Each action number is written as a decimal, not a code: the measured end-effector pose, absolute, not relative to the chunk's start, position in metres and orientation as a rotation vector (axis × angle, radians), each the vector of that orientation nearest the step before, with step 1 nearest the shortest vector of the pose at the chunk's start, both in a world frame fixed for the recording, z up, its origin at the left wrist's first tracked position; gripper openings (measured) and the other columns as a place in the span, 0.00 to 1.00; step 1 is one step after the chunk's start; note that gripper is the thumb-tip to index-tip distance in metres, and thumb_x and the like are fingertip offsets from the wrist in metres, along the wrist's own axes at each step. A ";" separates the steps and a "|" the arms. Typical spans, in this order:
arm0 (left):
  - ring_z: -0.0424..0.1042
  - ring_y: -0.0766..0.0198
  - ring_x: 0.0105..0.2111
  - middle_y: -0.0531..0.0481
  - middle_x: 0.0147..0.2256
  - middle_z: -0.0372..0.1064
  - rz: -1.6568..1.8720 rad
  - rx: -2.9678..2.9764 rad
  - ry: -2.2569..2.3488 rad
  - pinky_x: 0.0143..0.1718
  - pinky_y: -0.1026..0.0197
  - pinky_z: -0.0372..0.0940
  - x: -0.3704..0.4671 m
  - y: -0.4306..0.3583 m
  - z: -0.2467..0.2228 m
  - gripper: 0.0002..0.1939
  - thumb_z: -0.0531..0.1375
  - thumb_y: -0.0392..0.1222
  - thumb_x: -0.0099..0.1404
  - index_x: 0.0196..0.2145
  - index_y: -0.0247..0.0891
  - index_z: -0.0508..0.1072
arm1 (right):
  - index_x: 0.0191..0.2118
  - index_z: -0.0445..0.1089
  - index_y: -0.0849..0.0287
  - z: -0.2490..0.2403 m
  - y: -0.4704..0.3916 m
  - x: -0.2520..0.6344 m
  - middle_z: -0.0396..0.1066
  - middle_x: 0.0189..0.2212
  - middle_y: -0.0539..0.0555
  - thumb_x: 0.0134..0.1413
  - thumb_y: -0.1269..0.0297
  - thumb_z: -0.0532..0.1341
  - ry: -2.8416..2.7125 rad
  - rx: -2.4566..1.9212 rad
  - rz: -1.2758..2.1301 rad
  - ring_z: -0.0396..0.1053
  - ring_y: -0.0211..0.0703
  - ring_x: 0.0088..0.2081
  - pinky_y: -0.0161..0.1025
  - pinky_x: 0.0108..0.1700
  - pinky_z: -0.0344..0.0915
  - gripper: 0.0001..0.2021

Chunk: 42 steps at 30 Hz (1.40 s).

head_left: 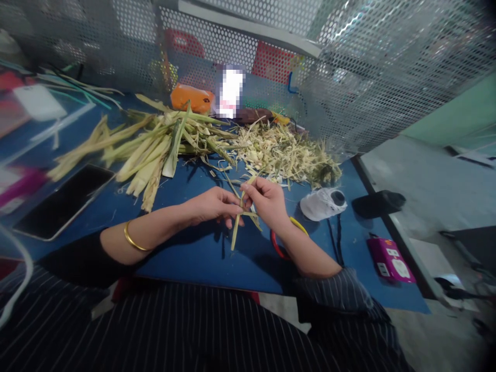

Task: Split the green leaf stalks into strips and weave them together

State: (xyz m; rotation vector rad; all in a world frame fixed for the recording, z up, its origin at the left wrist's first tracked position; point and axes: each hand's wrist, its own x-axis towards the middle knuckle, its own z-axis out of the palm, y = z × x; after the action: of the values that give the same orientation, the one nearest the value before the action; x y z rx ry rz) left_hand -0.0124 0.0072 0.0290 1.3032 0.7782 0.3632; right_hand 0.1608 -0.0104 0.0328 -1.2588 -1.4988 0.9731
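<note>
Pale green leaf strips [235,235] cross one another between my two hands over the blue table. My left hand [217,205] pinches them from the left with thumb and fingers. From the right, my right hand [265,201] grips the upper end of the strips between thumb and forefinger. One strip hangs down below my fingers, and another points to the lower right. Beyond my hands lie a bundle of long husk leaves [155,150] and a heap of shredded pale pieces [282,150]. Red and yellow scissor handles [278,245] show partly behind my right forearm.
On the blue table [186,263], a dark tablet-like slab [65,201] lies left. A white-wrapped spool [323,204], a black cylinder [378,204] and a purple box [391,258] stand right. An orange packet [191,98] and lit phone [230,92] are by the perforated metal screen [217,44].
</note>
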 end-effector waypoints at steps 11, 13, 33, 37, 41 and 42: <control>0.67 0.71 0.20 0.44 0.29 0.76 0.589 1.163 0.919 0.18 0.68 0.52 -0.019 0.018 0.034 0.15 0.66 0.50 0.55 0.32 0.34 0.75 | 0.24 0.65 0.56 0.037 -0.002 0.180 0.61 0.19 0.46 0.62 0.59 0.55 -2.280 -1.212 0.449 0.58 0.36 0.25 0.37 0.38 0.55 0.15; 0.67 0.70 0.19 0.45 0.25 0.74 0.582 1.181 0.929 0.18 0.67 0.53 -0.019 0.017 0.036 0.14 0.67 0.50 0.55 0.29 0.35 0.75 | 0.24 0.66 0.56 0.038 -0.003 0.180 0.62 0.19 0.46 0.62 0.59 0.55 -2.270 -1.206 0.435 0.58 0.36 0.25 0.38 0.41 0.55 0.15; 0.68 0.71 0.21 0.48 0.26 0.73 0.737 1.190 1.005 0.19 0.69 0.58 -0.020 0.022 0.038 0.16 0.68 0.46 0.54 0.36 0.32 0.74 | 0.23 0.68 0.57 0.039 -0.015 0.168 0.67 0.22 0.50 0.61 0.57 0.56 -2.132 -1.350 0.684 0.63 0.37 0.26 0.36 0.31 0.56 0.17; 0.67 0.71 0.19 0.51 0.22 0.70 0.779 1.187 1.044 0.18 0.70 0.58 -0.016 0.019 0.033 0.10 0.65 0.39 0.57 0.35 0.31 0.73 | 0.23 0.65 0.59 0.038 -0.020 0.158 0.65 0.23 0.51 0.62 0.64 0.54 -2.295 -1.195 0.486 0.62 0.38 0.29 0.37 0.34 0.54 0.15; 0.69 0.71 0.19 0.51 0.23 0.71 0.755 1.115 0.994 0.17 0.71 0.58 -0.014 0.021 0.031 0.08 0.65 0.39 0.58 0.34 0.31 0.74 | 0.23 0.64 0.59 0.043 -0.020 0.161 0.65 0.23 0.51 0.63 0.62 0.51 -2.319 -1.160 0.529 0.61 0.37 0.28 0.38 0.36 0.54 0.18; 0.69 0.71 0.19 0.49 0.24 0.72 0.738 1.057 0.972 0.16 0.71 0.57 -0.014 0.022 0.032 0.08 0.65 0.40 0.59 0.33 0.31 0.74 | 0.22 0.64 0.59 0.043 -0.018 0.164 0.65 0.22 0.51 0.64 0.59 0.49 -2.226 -1.210 0.633 0.62 0.38 0.27 0.38 0.35 0.55 0.20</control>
State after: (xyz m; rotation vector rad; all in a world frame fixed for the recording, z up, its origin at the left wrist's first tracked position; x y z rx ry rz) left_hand -0.0143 0.0218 0.0316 1.0571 0.9722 0.7383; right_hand 0.1644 -0.0177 0.0434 -1.2103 -2.2256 0.6327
